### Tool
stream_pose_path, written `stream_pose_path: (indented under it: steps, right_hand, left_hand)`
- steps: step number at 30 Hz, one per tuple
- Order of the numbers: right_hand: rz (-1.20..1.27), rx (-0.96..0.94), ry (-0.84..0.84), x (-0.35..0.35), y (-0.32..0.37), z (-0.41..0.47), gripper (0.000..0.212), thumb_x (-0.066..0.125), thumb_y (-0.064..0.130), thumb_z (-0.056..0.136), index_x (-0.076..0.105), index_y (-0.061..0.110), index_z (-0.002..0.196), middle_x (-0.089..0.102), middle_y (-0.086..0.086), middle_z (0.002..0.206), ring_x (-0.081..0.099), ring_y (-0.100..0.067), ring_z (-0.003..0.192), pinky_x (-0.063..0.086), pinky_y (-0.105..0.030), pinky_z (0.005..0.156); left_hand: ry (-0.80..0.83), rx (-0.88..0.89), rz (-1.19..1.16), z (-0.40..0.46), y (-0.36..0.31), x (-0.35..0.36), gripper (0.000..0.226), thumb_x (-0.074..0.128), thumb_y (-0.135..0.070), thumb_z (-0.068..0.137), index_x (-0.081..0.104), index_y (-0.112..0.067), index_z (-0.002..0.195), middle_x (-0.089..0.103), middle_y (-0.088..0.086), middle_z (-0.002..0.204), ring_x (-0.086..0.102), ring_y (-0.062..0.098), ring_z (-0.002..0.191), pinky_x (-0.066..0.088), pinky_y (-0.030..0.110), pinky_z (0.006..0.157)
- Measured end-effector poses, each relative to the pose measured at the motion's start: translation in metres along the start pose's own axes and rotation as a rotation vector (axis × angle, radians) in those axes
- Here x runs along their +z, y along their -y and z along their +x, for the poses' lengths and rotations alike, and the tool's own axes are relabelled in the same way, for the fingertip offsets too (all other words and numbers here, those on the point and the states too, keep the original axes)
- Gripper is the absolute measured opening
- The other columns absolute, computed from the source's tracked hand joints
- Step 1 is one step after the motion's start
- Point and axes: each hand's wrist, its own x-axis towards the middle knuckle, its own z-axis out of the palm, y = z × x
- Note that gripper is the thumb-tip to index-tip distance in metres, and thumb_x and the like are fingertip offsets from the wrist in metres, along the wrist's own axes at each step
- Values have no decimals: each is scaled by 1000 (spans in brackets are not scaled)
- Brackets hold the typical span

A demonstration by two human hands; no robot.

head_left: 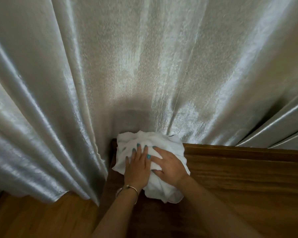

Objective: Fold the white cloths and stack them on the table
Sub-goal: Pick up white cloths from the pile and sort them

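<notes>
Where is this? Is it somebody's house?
Probably a room in a home, though I can't be sure. A long shiny curtain hangs behind a wooden table, and there's a wood floor below.

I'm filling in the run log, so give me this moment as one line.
left hand: flat on white cloths | right hand: gripping a fold | cloths: crumpled at table corner by curtain | stack: none visible

This looks like a room in a home. A long, shiny, pale curtain [144, 66] hangs in deep folds down to a wooden floor [33, 219]. In front of it stands a dark wooden table [248, 177] with a polished grain.
</notes>
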Motion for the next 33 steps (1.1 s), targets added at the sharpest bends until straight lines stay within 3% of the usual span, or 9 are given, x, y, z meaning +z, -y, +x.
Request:
stream_pose_path:
  steps: [3,6,10,13,18,22,24,28,33]
  right_hand:
    - [-75,-15,-2,2,-4,8,49,47,49,81,45,36,128,59,-8,132,64,-28,108,52,-41,91]
    - [-133,55,52,1,4,7,51,39,55,82,41,41,131,53,-5,139,58,-29,118,37,-52,104]
    - [-96,105,76,-14,19,1,67,36,63,80,27,45,143,20,1,158,21,-23,144,1,-49,116]
    - [-27,108,4,-26,29,-11,85,50,60,78,9,40,150,10,5,160,7,-12,147,0,-45,119]
    - [6,94,7,-33,41,-31,92,56,59,79,5,31,151,7,6,161,3,-7,147,-2,-45,120]
    - [42,125,47,-34,49,-38,91,55,58,83,2,30,152,6,6,161,1,-8,147,-6,-46,119]
    - [106,165,27,-38,52,-43,89,54,58,85,1,30,151,5,7,160,1,-7,147,-9,-43,119]
    - [260,266,-101,-63,62,-45,76,51,52,91,9,30,149,15,11,157,11,-4,144,-4,-41,121]
    - [301,335,-428,-120,65,-30,67,59,18,90,26,24,147,34,8,149,30,-8,134,21,-43,118]
  left_hand:
    - [31,-28,86,9,0,-2,51,9,-37,102,-4,-31,151,-10,-4,160,-2,20,148,-1,44,118]
    - [112,-14,105,11,3,-6,51,8,-36,102,-5,-31,151,-10,-3,160,-2,20,148,-1,46,118]
    - [62,66,-103,11,13,-23,51,15,-42,99,9,-34,149,3,-2,161,7,18,148,6,49,119]
    - [-143,78,-237,7,13,-40,61,26,-47,89,25,-29,147,23,4,156,26,21,142,24,47,115]
    - [-173,-221,45,14,14,-32,71,54,-32,89,23,-4,147,30,19,150,34,37,134,23,45,115]
    - [-326,-274,62,21,26,-31,34,47,-28,93,62,-3,111,63,20,117,53,39,110,37,50,103]
    - [-415,-266,32,17,22,-42,30,44,-23,94,68,-3,97,68,20,104,56,39,102,42,48,95]
    - [-524,-17,-138,9,-11,-70,27,42,-20,98,66,-9,94,69,12,92,64,30,85,50,37,78]
    - [-296,537,-224,1,-74,-106,28,38,-31,95,60,-19,109,67,3,100,63,21,88,52,36,75]
